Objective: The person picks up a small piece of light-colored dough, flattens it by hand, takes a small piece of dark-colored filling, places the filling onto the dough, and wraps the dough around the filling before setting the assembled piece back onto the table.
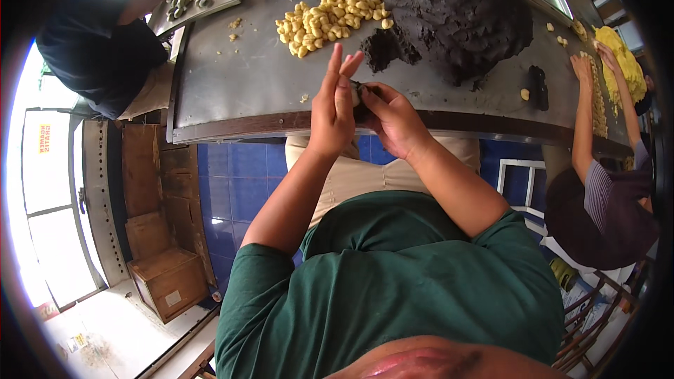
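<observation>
Just above the table's front edge, my two hands meet around a small piece of dark dough (360,98), mostly hidden by the fingers. My left hand (333,114) has its fingers stretched upward, with the piece against its thumb side. Bent fingers and thumb of my right hand (394,118) close on the same piece from the right. Beyond them a large black mound of dough (460,17) sits on the metal table (246,77), with a crumbly dark lump (381,50) at its left foot. Several pale yellow balls (330,21) are heaped left of the mound.
At the far left, a person in dark clothes (98,49) reaches toward a tray (217,10) of grey-green pieces. On the right another person's hands (586,67) work by yellow dough (621,63) and a row of pieces. A dark strip (538,88) lies on the table's right part.
</observation>
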A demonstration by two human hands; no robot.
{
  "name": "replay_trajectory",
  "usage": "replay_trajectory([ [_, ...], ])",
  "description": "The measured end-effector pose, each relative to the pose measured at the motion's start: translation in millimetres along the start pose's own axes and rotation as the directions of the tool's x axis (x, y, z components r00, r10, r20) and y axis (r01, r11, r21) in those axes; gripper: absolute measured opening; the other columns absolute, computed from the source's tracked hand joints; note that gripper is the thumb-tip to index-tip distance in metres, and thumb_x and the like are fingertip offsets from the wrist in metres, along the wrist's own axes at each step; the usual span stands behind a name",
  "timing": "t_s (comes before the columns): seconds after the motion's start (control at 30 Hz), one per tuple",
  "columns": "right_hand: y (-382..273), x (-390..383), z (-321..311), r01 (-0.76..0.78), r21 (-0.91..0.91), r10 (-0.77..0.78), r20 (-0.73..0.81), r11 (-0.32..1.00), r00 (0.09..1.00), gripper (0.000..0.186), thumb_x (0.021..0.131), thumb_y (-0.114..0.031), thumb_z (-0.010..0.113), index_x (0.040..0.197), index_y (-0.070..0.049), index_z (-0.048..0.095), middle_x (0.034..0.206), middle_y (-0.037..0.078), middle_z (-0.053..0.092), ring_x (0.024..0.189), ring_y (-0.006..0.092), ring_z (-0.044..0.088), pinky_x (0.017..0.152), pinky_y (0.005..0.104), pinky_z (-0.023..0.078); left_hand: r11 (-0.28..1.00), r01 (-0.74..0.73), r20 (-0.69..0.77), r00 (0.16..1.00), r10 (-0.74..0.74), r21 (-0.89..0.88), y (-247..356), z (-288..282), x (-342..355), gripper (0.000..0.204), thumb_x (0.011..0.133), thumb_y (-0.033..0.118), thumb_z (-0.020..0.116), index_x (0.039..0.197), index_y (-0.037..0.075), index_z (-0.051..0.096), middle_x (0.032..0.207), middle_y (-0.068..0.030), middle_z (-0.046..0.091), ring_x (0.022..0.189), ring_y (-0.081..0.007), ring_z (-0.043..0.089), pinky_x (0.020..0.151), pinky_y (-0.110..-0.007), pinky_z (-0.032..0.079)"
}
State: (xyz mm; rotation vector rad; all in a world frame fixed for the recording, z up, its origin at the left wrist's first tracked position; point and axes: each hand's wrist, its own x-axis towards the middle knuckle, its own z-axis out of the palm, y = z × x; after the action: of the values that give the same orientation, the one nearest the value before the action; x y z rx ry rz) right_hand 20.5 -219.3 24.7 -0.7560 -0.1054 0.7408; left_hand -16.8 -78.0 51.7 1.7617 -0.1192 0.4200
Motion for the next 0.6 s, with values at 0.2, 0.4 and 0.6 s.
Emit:
replay_trajectory([
  [0.2,7.4,-0.8,7.1,0.18,-0.218,-0.197,-0.059,0.959,0.979,0.029,0.101,-0.012,0.066,0.124,0.003,0.061,0.116,0.01,0.067,0.101,0.0169,0.068,0.091,0.0332,0.057,0.958,0.176,-0.02,0.983,-0.185,-0.227,3.7,4.5,5.2,0.078,0.113,0.036,0.038,0.162,0.01,-0.015,0.148,-0.0227,0.054,0.15,-0.0362,0.034,0.118,-0.039,0.032],
  [0.4,24.7,2.1,-17.2,0.207,-0.346,-0.237,-0.048,0.915,0.97,0.033,0.094,-0.005,0.072,0.125,-0.001,0.064,0.118,0.009,0.066,0.103,0.0177,0.068,0.091,0.0315,0.055,0.914,0.244,-0.062,0.959,-0.277,-0.323,-6.4,4.1,6.5,0.079,0.111,0.025,0.041,0.162,0.01,-0.018,0.149,-0.0243,0.052,0.143,-0.036,0.045,0.115,-0.038,0.036],
  [0.6,-21.0,22.6,-30.0,0.468,-0.84,-0.529,0.274,0.275,0.803,0.038,0.086,-0.007,0.078,0.122,-0.004,0.068,0.107,0.011,0.068,0.099,0.0205,0.068,0.084,0.0333,0.055,0.95,0.163,-0.106,0.975,-0.197,-0.268,-14.0,-8.2,8.7,0.073,0.11,0.02,0.043,0.165,0.017,-0.005,0.151,-0.0129,0.054,0.14,-0.0294,0.05,0.122,-0.04,0.025],
])
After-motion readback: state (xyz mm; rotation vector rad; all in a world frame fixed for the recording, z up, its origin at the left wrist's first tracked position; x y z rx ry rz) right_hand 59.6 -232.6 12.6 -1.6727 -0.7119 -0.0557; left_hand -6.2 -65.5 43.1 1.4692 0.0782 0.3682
